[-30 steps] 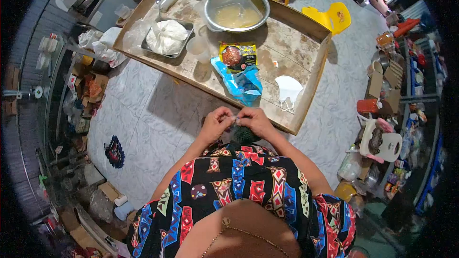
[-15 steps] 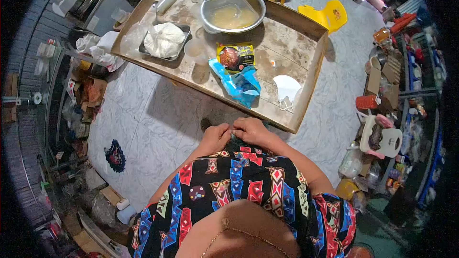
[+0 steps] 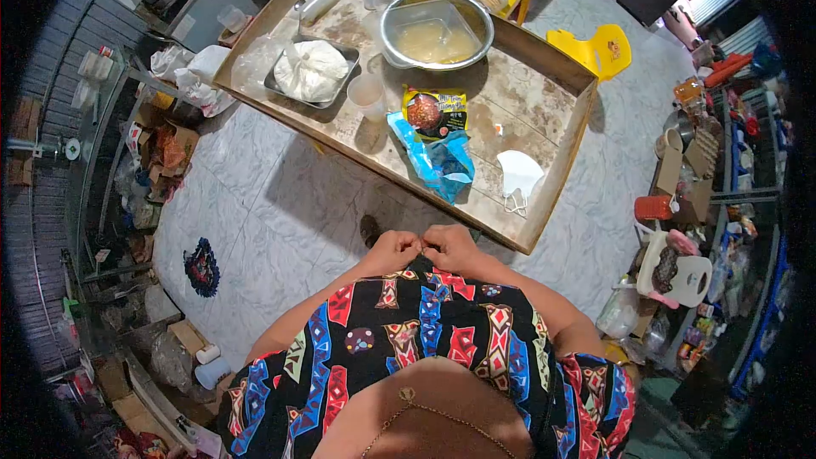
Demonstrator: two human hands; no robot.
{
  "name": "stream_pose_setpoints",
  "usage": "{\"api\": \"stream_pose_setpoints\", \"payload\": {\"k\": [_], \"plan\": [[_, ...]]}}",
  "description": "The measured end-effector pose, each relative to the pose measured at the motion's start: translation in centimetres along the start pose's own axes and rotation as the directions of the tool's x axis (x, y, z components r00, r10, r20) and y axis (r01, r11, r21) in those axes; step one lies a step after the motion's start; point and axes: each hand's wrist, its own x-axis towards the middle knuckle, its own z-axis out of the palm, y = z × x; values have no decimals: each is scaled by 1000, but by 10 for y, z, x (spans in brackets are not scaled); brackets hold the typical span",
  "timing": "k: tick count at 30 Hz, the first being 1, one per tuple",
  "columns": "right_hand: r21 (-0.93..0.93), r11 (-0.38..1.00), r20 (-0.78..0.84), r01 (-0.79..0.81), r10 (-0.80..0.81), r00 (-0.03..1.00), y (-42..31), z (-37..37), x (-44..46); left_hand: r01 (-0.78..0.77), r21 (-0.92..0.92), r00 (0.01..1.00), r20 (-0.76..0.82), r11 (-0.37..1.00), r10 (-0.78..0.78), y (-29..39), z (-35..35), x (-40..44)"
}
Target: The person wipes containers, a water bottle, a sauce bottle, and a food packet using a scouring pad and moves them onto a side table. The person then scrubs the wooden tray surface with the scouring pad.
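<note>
My left hand [image 3: 393, 252] and my right hand [image 3: 450, 249] meet in front of my waist, just above the front of the patterned shirt [image 3: 429, 314]. Both are closed, fingers curled and the fingertips side by side. Dark cloth shows right under them; whatever is pinched there is hidden. Beyond the hands is a wooden tray table [image 3: 340, 132]. Nearest on it lie an opened blue plastic bag [image 3: 442, 166], a yellow and black food packet [image 3: 435, 114] and a white face mask [image 3: 518, 172].
The table also bears a metal bowl [image 3: 393, 51] with a clear container and pale liquid, a metal tray [image 3: 327, 102] with a white bag, and a plastic cup [image 3: 367, 95]. A yellow chair [image 3: 608, 51] stands behind its right corner. Crowded shelves line both sides.
The view has shifted slightly, so the table and hands appear lower and a little to the right. My fingertips are now closer together. Nothing on the table has visibly moved.
</note>
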Motion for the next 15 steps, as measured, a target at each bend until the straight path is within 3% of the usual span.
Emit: {"api": "stream_pose_setpoints", "payload": {"k": [6,11,15], "plan": [[-134,991,27,16,-13,1000,1,-2,2,84,8,993,-89,996,-83,5,5,2],[-121,993,-21,11,-14,1000,-1,-5,3,-66,-150,976,-215,987,32,7,12,0],[-129,992,-17,2,-5,1000,-2,-3,3,-5,-84,979,-204,996,-12,1,10,0]]}}
